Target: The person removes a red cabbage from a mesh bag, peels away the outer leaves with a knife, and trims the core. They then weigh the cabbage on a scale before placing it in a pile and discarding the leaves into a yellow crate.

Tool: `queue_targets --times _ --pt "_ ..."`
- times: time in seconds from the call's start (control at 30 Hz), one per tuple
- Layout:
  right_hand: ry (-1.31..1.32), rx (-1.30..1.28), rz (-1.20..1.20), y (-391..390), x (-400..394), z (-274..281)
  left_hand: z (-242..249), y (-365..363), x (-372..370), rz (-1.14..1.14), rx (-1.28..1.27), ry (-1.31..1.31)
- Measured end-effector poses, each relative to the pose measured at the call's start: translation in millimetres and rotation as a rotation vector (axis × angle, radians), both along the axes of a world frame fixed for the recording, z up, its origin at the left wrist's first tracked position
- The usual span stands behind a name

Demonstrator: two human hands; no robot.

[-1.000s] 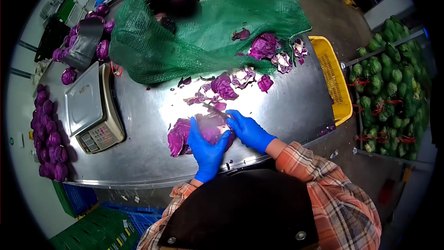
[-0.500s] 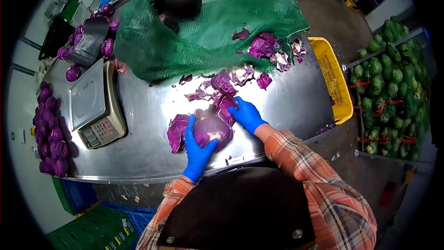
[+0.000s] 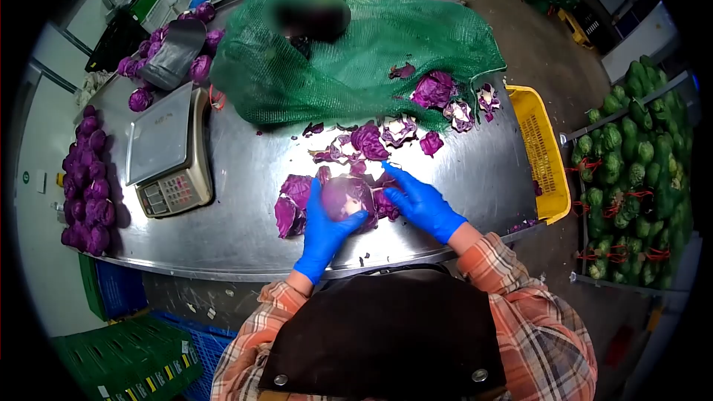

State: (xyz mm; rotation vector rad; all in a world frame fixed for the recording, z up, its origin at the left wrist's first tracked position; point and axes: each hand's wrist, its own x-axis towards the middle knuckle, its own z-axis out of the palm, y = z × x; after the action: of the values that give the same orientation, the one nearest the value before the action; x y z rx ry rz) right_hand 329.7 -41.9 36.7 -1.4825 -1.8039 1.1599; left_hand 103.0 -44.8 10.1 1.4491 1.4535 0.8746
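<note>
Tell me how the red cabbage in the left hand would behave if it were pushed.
The red cabbage in the left hand looks rounded and compact, so it is probably firm and fairly heavy for its size. Its curved sides would likely let it roll on the flat metal table, though the loose leaves beside it might check it.

Bare surface (image 3: 475, 171) runs off to my right, toward the yellow crate (image 3: 541, 156), and another open strip lies leftward, as far as the scale (image 3: 169, 150). Straight ahead, loose purple leaves (image 3: 369, 141) and the green net (image 3: 349, 67) block my way.
</note>
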Motion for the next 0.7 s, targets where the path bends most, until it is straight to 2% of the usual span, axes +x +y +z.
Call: queue_targets --times 0.07,0.2,0.27,0.37,0.43,0.53,0.57,0.63,0.67,0.7 --pt "-0.131 0.052 0.116 7 -17 2 4 8 -3 -0.024 -0.069 -0.049" --pt "-0.291 -0.095 0.220 29 -36 7 15 13 -3 -0.091 -0.141 -0.130" --pt "-0.263 0.002 0.198 38 -36 -16 10 14 -3 -0.102 -0.131 -0.150" --pt "-0.182 0.127 0.168 56 -34 -27 3 9 2 -0.002 -0.041 -0.077" --pt "-0.129 -0.052 0.206 66 -35 -6 17 16 1 -0.049 -0.160 -0.116" --pt "-0.101 -0.037 0.183 68 -38 -20 22 22 -3 -0.111 -0.224 -0.126" --pt "-0.069 0.043 0.184 65 -38 -29 20 22 -5 -0.128 -0.232 -0.121" --pt "-0.004 0.191 0.191 56 -39 -47 3 21 -9 -0.158 -0.060 0.037" --pt "-0.002 -0.520 0.178 62 -34 19 -4 16 -10 -0.176 0.017 0.118" --pt "0.060 -0.548 0.135 65 -32 20 -5 15 -8 -0.180 0.032 0.066"
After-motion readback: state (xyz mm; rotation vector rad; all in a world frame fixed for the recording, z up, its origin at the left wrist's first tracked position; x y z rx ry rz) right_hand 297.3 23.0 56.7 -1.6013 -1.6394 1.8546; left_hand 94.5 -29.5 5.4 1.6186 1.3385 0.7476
